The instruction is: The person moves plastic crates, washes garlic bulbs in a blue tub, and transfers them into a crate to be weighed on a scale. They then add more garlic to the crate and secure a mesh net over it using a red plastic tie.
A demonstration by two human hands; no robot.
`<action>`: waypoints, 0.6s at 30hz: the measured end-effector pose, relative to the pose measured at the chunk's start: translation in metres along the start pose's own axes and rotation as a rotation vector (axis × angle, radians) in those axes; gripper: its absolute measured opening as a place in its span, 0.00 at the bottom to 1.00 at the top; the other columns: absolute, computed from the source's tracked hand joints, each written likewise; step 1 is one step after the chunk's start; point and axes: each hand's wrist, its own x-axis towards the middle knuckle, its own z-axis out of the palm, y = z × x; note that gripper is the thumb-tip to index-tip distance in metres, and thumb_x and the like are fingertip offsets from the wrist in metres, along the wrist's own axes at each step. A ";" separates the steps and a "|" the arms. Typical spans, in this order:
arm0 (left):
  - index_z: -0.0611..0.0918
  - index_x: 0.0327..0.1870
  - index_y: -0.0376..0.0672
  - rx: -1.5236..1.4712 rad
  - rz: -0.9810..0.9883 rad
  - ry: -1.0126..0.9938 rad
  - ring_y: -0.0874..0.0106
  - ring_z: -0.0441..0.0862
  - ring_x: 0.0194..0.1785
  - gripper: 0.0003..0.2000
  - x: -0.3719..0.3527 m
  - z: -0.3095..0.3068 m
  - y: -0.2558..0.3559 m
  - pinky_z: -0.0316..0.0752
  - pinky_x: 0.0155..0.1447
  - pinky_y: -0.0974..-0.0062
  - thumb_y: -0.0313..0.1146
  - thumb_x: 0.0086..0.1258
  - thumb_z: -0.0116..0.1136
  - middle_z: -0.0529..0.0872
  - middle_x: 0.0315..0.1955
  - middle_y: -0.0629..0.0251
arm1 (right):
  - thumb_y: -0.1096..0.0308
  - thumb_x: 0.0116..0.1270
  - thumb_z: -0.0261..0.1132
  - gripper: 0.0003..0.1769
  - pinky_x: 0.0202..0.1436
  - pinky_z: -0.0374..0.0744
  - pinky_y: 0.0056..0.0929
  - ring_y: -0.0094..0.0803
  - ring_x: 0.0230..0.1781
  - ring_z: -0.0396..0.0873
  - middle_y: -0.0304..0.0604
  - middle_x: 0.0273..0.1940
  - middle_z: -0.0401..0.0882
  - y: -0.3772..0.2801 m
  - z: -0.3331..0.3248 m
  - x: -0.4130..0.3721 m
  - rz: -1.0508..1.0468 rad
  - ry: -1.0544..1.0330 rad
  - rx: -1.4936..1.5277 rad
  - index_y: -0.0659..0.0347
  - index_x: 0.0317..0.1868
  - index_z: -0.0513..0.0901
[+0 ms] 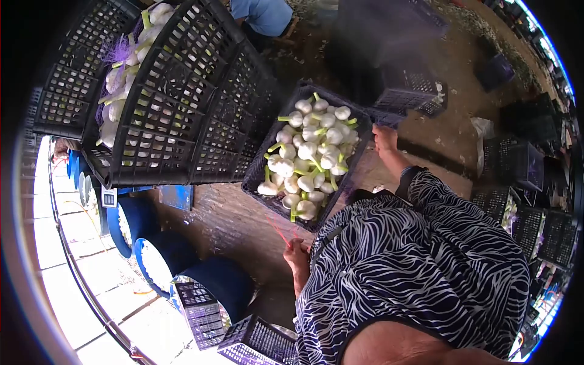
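Observation:
A black plastic crate [250, 176] full of white garlic bulbs [310, 149] with green stems stands in front of me. Just below its near left corner, my left hand [297, 254] is closed around a thin red string [280, 233], which runs up towards that crate. My right hand [384, 140] is off the crate's right side, its fingers curled at the edge of a dark plastic crate [388, 117]. Exactly how the fingers grip that edge is partly hidden.
Tall black crates [194, 97] holding more garlic stand at the left. Below them are several blue barrels [222, 283] and smaller crates [261, 344]. A person in a blue shirt [264, 15] sits at the top. More crates [407, 88] stand at the back and right.

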 end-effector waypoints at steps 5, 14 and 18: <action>0.78 0.33 0.39 -0.061 -0.149 -0.076 0.81 0.63 0.12 0.06 0.005 0.014 0.040 0.56 0.15 0.82 0.32 0.64 0.52 0.69 0.14 0.72 | 0.62 0.59 0.62 0.10 0.13 0.55 0.26 0.23 0.07 0.56 0.32 0.14 0.62 -0.016 -0.023 0.049 0.295 -0.173 0.169 0.52 0.24 0.71; 0.79 0.32 0.36 0.105 0.098 0.037 0.83 0.67 0.17 0.05 0.023 0.017 0.027 0.61 0.22 0.83 0.28 0.60 0.54 0.76 0.16 0.71 | 0.66 0.59 0.59 0.07 0.22 0.68 0.27 0.32 0.16 0.72 0.43 0.17 0.72 -0.099 0.038 -0.009 -0.959 -0.325 -0.333 0.59 0.27 0.76; 0.80 0.34 0.35 0.208 0.172 0.026 0.85 0.70 0.21 0.07 0.004 -0.013 0.017 0.63 0.25 0.84 0.29 0.62 0.54 0.78 0.19 0.73 | 0.71 0.59 0.59 0.07 0.31 0.74 0.39 0.43 0.26 0.75 0.45 0.25 0.75 -0.066 -0.004 -0.004 -0.861 0.052 -0.934 0.57 0.39 0.73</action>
